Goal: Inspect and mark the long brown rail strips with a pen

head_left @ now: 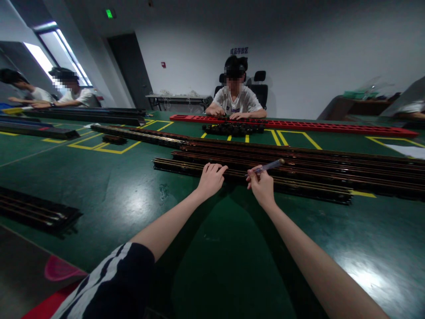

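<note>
Hands are working at the near rail [315, 189], which is lying across the green surface [133, 195] at the front of a row of long dark rails [332, 165]. Left hand [211, 178] is resting on it with fingers bent over the top, steadying rather than clasping. Right hand [262, 186] is pinching a thin tool [269, 166] like a pen, its lower end aiming at the rail just beside the left hand. By my reading, the work is sitting toward the rail's left part, with a long stretch running off to the right; whether any spot is finished I cannot tell. Opposite, a person [235, 101] is bending over a red rail [299, 126] near a heap of black parts [232, 129].
</note>
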Tool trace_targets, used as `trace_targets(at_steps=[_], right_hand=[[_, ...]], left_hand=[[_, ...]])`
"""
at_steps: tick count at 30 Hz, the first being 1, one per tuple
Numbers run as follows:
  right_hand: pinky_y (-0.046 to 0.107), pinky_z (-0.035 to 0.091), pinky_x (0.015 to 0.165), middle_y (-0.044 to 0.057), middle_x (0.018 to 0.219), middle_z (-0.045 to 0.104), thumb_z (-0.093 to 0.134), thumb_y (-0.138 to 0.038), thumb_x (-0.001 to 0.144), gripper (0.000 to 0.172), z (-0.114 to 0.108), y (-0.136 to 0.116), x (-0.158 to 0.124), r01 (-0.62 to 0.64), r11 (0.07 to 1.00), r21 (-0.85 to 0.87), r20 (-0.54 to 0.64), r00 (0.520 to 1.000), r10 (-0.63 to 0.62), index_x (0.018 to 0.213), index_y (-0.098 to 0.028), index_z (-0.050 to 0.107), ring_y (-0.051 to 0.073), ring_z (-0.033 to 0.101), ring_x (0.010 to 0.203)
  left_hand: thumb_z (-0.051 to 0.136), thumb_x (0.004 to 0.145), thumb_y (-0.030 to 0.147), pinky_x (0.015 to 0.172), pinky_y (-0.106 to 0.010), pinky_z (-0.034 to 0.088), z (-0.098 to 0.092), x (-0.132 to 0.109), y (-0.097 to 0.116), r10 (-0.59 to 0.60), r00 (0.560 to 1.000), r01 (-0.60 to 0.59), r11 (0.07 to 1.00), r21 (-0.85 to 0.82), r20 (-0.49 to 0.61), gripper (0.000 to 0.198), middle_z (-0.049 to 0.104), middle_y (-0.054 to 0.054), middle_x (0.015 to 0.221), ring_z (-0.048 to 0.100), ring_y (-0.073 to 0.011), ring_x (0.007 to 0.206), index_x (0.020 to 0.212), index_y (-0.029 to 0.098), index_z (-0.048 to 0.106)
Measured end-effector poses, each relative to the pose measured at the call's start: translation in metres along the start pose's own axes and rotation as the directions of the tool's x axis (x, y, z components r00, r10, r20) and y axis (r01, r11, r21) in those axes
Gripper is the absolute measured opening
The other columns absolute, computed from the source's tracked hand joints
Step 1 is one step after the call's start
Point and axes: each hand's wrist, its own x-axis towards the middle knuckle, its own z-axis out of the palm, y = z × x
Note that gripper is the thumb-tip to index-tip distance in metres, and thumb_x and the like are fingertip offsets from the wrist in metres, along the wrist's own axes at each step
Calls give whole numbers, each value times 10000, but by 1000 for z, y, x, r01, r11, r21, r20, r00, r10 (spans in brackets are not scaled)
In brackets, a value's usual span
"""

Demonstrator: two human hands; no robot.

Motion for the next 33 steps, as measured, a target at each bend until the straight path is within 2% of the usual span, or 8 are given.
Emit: trace_targets(at_steps=[17, 33], right_hand=[[237, 428, 371, 3, 569, 587, 491, -678, 800, 477, 0, -2, 0, -10, 1000, -6, -47, 999, 10, 774, -202, 481, 123, 528, 369], [237, 429, 363, 12, 573, 612, 504, -681, 791, 479, 0, -3, 0, -11, 1000, 4, -32, 999, 11, 764, -203, 488, 123, 531, 365]], left_hand=[[387, 894, 123, 1110, -449, 299, 0, 0, 1, -10, 1000, 10, 1000, 10, -7, 397, 627, -79, 1184, 532, -214, 1164, 1242, 193, 565], [387, 825, 24, 1115, -445, 305, -5, 0, 2, -123, 992, 123, 992, 29, -2, 430, 632, -89, 1186, 528, -232, 1170, 1184, 150, 587]])
